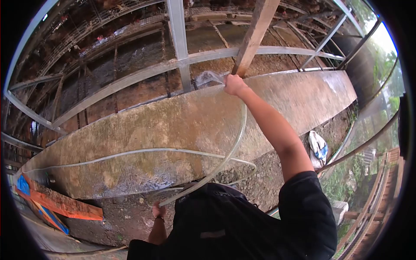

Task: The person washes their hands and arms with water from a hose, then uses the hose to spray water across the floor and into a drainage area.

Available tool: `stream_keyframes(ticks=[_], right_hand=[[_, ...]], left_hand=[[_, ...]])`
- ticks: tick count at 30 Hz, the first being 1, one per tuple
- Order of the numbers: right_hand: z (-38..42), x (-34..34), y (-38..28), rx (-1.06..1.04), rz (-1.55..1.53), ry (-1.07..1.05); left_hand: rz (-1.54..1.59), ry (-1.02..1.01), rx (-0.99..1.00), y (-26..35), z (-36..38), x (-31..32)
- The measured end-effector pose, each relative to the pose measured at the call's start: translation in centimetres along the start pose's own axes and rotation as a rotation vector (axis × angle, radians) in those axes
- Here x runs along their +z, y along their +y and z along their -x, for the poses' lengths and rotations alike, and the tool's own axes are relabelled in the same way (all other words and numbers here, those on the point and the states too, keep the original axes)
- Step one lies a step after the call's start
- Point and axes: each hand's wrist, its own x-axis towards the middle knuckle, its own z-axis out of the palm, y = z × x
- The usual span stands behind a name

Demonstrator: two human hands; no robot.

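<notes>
A clear braided hose point(237, 141) runs between my two hands in a long curve. At its end, my right hand point(235, 85) is closed around the hose near the foot of a wooden post point(256, 37). Water point(208, 78) sprays out leftward from there, over the edge of the concrete walkway point(143, 130). Low beside my body, my left hand point(159, 210) is closed on a lower stretch of the same hose. More of the hose lies along the walkway to the left and loops over the gravel.
Metal rails point(125, 82) and an upright metal post point(177, 30) stand along the walkway's far side, with rows of cages behind. A white and blue sack point(317, 147) lies on the right. An orange-edged plank point(69, 206) is at lower left; netting point(368, 143) hangs at right.
</notes>
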Motion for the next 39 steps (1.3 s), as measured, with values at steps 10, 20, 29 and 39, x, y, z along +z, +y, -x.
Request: stream_keyframes(ticks=[10, 20, 29, 39], right_hand=[[-3.4, -2.0, -2.3, 0.001, 0.079, -0.101], [-3.3, -3.3, -5.9, 0.061, 0.089, -0.051], [-4.4, -2.3, -5.6, 0.071, 0.129, -0.037], [-0.8, -4.0, -6.2, 0.201, 0.106, -0.002]], left_hand=[[-0.013, 0.083, 0.135, -0.1, -1.8, 1.8], [0.078, 0.143, 0.183, 2.0, -1.6, 1.3], [0.075, 0.117, 0.147, 1.3, -2.0, 1.2], [0.051, 0.021, 0.106, 0.0, -3.0, 1.2]])
